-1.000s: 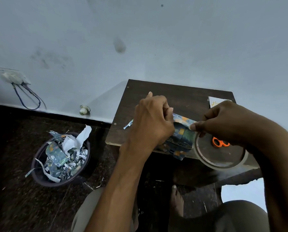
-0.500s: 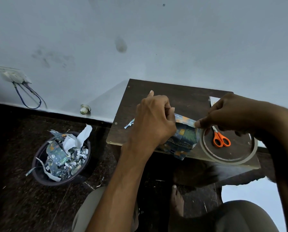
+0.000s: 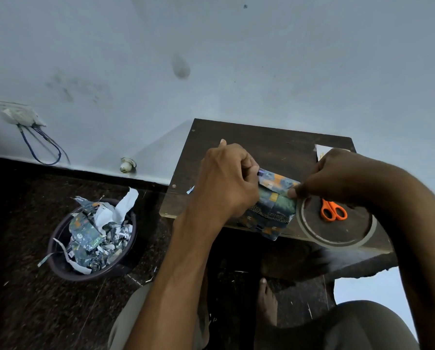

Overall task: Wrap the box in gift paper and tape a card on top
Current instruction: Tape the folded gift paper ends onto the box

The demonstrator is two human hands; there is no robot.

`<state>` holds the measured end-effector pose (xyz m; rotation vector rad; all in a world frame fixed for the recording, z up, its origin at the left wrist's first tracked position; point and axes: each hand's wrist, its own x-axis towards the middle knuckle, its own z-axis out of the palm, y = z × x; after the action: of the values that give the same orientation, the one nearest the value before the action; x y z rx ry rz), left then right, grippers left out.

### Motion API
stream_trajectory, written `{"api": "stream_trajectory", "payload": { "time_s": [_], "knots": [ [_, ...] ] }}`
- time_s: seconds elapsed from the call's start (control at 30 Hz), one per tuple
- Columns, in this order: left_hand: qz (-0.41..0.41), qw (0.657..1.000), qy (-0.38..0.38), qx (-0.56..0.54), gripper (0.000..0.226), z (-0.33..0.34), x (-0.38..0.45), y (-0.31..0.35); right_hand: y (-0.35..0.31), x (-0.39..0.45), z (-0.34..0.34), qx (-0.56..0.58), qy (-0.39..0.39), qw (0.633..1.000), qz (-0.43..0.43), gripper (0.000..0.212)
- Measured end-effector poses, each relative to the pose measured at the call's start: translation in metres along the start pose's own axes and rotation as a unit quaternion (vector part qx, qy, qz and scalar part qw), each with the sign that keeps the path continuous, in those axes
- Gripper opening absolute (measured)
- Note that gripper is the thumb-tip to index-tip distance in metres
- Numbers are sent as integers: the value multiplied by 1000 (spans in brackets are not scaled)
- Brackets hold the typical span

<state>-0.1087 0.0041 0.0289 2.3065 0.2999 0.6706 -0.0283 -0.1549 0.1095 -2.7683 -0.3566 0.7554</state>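
Head view: wrapped box (image 3: 272,210) sits at the table's (image 3: 274,145) near edge; left hand (image 3: 227,183) curls onto its left end; right hand (image 3: 337,178) seemingly pinches the paper's top-right corner.

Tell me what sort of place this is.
Probably a plain room at home: a small dark wooden table against a bare painted wall, a wall socket trailing wires, and a bin of paper scraps.
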Motion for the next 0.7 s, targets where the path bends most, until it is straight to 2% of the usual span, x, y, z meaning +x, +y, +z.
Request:
{"api": "stream_trajectory", "payload": {
  "time_s": [0.17,0.3,0.47,0.57,0.7],
  "knots": [
    [-3,1000,-2,-9,34,-2,-3,-2,-4,0,3,-15,28,999,19,44],
    [-13,1000,1,1,27,-3,-4,0,3,-2,8,-16,88,996,5,51],
    [-31,999,-6,3,22,-4,-4,4,11,-7,24,43,164,975,-140,47],
    [-37,999,-8,2,24,-5,-4,4,20,-5,40,61,231,943,-232,45],
    [-47,999,-5,-11,23,-4,-5,3,31,-2,58,40,263,917,-297,43]
  ]
}}
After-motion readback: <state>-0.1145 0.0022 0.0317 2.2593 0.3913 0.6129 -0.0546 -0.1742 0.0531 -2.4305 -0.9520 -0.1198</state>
